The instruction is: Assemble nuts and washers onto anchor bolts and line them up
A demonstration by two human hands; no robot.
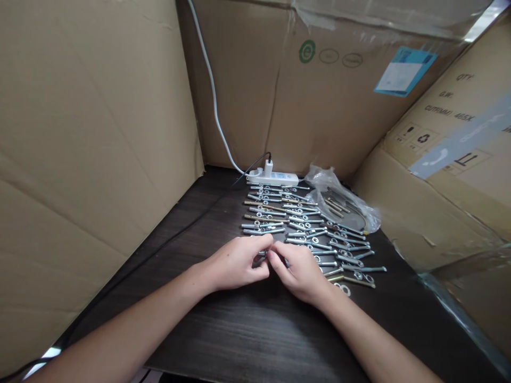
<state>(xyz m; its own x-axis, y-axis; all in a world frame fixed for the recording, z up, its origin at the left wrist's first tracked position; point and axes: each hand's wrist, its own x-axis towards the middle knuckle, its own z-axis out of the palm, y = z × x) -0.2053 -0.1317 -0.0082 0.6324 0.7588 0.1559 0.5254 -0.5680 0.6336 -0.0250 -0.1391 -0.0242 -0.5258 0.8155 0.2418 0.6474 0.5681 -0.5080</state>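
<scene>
My left hand (241, 261) and my right hand (299, 270) meet at the fingertips, just in front of the rows of hardware. Both are closed in a pinch. A bit of something metallic shows by the left fingers, but the fingers cover most of it and I cannot make out its kind. Beyond the hands lie several silver expansion bolts (263, 231) in rows, with loose washers (345, 290) and nuts among them. Some are brass-coloured, like the long bolt (266, 218) at the left of the rows.
A white power strip (285, 179) with a plugged-in charger (269, 167) stands at the back of the dark table (223, 324). Beside it, a clear plastic bag (369, 215) lies near more brass-coloured rods (335, 206). Cardboard walls (239, 80) enclose the table. A black cable (171, 239) crosses its left side.
</scene>
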